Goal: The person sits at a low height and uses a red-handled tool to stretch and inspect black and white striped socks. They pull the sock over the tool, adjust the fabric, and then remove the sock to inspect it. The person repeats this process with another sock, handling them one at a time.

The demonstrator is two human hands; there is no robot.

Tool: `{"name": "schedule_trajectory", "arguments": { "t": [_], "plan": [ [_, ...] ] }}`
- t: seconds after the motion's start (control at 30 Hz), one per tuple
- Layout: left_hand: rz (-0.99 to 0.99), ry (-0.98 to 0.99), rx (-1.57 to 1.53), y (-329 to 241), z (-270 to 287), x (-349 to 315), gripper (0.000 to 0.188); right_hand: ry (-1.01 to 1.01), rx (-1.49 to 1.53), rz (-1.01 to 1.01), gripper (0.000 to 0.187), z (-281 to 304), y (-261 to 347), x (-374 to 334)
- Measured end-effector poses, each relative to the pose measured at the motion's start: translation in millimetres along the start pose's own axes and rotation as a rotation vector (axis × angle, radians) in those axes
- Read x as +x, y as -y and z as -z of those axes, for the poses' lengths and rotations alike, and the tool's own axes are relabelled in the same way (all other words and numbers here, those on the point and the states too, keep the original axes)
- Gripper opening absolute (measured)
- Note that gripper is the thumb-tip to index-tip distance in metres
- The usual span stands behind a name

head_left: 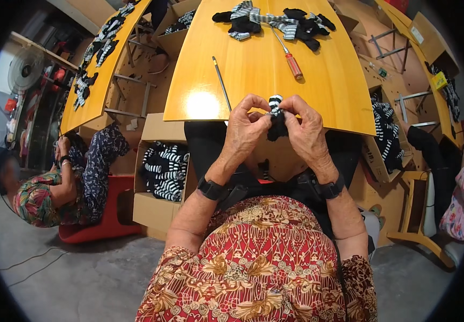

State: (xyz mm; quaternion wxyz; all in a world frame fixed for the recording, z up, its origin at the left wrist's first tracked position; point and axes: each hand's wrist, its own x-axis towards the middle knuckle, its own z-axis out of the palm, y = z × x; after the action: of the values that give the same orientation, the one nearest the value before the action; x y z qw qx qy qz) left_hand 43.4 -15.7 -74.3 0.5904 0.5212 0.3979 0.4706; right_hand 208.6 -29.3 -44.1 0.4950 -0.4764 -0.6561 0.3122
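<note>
Just off the near edge of the yellow table, a small black-and-white striped knitted piece is held up between both hands. My left hand pinches its left side with thumb and fingers. On the other side my right hand grips it the same way. A fuzzy black part of the piece hangs down between the hands; its exact kind cannot be made out. Beyond my right hand lies a screwdriver with a red handle. A thin dark rod rests on the tabletop close to my left hand.
Grey-striped and black knitted pieces lie at the far end. Cardboard boxes with striped pieces stand beside the table, one at left, another at right. A person sits at left on a red chair; another sits far right.
</note>
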Motion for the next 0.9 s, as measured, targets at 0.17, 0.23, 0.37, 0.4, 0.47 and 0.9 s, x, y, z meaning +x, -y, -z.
{"name": "schedule_trajectory", "arguments": {
  "t": [0.17, 0.23, 0.37, 0.4, 0.47, 0.9],
  "plan": [
    [-0.134, -0.16, 0.287, -3, -11, -4, 0.01, -0.016, -0.133, 0.242, 0.008, 0, 1, -8],
    [-0.265, -0.194, 0.22, -2, -20, -1, 0.01, -0.043, -0.194, 0.364, 0.008, 0, 1, -10],
    [-0.353, -0.234, 0.358, 6, -15, 7, 0.007, -0.02, 0.012, 0.152, 0.009, 5, 0, -8],
    [-0.259, -0.224, 0.171, 9, -16, 3, 0.008, -0.005, 0.101, 0.024, 0.01, 6, 0, -9],
    [-0.114, -0.2, -0.199, 4, -16, 9, 0.011, -0.03, 0.306, -0.086, 0.012, 8, -12, -5],
    [-0.313, -0.303, -0.069, 15, -29, 8, 0.013, -0.085, 0.194, -0.051, 0.019, -8, -16, 0]
  ]
}}
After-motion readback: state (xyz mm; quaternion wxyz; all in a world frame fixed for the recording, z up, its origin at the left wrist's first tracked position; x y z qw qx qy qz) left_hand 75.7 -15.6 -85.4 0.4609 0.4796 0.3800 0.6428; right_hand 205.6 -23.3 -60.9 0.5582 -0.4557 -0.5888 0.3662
